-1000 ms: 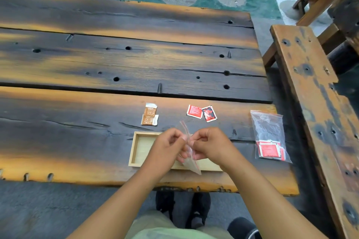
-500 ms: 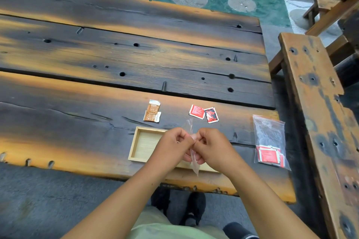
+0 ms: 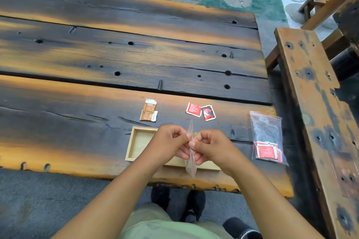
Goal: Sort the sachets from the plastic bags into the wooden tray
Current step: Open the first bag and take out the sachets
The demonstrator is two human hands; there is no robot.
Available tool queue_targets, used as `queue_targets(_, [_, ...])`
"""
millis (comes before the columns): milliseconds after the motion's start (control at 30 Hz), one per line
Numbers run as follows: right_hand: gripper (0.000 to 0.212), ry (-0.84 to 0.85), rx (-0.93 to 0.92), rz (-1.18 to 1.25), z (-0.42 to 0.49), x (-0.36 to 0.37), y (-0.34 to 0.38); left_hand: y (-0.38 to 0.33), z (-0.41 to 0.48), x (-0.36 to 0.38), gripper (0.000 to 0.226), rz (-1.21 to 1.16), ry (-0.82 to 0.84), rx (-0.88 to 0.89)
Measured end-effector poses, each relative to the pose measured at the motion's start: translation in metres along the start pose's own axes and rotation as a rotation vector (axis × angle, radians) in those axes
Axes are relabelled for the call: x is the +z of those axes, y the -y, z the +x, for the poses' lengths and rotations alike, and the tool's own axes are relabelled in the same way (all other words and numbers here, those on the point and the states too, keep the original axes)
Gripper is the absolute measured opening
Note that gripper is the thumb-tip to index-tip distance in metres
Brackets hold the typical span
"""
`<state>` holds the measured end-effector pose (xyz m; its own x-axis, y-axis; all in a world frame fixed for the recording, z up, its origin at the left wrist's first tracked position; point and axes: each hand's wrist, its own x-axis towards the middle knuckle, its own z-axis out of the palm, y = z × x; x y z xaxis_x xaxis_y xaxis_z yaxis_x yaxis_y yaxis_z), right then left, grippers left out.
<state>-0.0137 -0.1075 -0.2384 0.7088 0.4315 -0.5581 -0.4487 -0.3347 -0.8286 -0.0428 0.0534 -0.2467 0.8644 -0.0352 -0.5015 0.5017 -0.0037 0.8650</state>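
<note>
My left hand and my right hand pinch a small clear plastic bag between them, above the pale wooden tray. The bag stands edge-on and looks empty. The tray's visible part holds nothing; my hands hide its right half. Beyond the tray lie two brown sachets and two red sachets on the table. To the right lies a second clear bag with several red sachets in its lower end.
The dark, orange-streaked plank table ends just right of the second bag. A wooden bench runs along the right side. My feet stand under the near table edge.
Both hands stay closed on the small bag, which has turned from slanted to more upright and edge-on. The camera view has shifted slightly.
</note>
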Motion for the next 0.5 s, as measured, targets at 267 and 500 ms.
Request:
queue_targets(267, [0.013, 0.041, -0.025, 0.151, -0.0028, -0.0041, -0.0057, -0.0036, 0.0059, -0.0032, 0.015, 0.08, 0.042, 0.028])
queue_targets(500, [0.012, -0.003, -0.044, 0.125, -0.0045, 0.0014, -0.0056, -0.0021, 0.0027, 0.0034, 0.025, 0.103, 0.1, -0.043])
